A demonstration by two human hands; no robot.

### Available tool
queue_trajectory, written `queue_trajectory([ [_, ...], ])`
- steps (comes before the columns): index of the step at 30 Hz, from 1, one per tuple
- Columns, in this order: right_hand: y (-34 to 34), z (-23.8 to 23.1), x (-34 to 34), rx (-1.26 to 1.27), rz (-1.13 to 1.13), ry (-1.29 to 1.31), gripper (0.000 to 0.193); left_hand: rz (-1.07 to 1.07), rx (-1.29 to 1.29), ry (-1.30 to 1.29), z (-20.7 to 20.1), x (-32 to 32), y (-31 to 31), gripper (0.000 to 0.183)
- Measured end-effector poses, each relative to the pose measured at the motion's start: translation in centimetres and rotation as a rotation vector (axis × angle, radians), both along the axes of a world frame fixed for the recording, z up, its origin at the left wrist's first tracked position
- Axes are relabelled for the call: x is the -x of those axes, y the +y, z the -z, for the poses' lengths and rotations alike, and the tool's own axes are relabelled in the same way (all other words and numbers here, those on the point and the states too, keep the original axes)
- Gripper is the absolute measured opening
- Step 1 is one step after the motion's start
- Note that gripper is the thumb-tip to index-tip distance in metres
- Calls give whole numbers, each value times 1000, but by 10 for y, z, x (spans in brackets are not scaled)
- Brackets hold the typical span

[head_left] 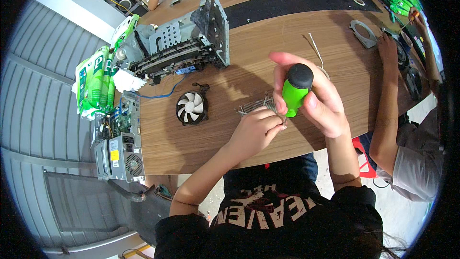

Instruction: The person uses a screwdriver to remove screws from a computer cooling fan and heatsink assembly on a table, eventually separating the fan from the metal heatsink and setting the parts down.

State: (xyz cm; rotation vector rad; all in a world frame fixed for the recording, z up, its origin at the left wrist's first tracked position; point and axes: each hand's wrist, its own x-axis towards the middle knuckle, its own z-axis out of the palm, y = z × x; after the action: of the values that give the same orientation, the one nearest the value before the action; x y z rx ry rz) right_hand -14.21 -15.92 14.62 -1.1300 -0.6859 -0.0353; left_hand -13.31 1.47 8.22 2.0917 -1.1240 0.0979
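My right hand (330, 108) grips a screwdriver (296, 93) by its bright green handle with a black cap. The handle points up toward me, and its shaft runs down to the fingers of my left hand (256, 129). That left hand is closed on the near side of a finned metal heat sink (254, 106) lying on the table, and covers much of it. The screwdriver's tip is hidden by my left fingers. To the left lies a black cooling fan (190, 108) with white blades and a short cable.
A partly dismantled printer mechanism (184, 43) stands at the far left of the wooden table (167, 148). Beside it are green-white packages (93, 84) and an opened computer with its power supply (125, 156). A co-worker's arms (390, 67) handle parts at right, near a grey ring-shaped piece (362, 34); another person sits opposite.
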Motion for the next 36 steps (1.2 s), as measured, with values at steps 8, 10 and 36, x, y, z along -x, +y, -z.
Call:
queue_trajectory([
  [8,13,6,5,4,483,-58,67,-34,114,55,4,-3,-5,19],
  [10,10,-1,3,75,475,-92,65,-38,110,66,4,-3,-3,19],
  [36,-1,-9,8,240,520,-453,47,84,70,248,-8,-22,-4,21],
])
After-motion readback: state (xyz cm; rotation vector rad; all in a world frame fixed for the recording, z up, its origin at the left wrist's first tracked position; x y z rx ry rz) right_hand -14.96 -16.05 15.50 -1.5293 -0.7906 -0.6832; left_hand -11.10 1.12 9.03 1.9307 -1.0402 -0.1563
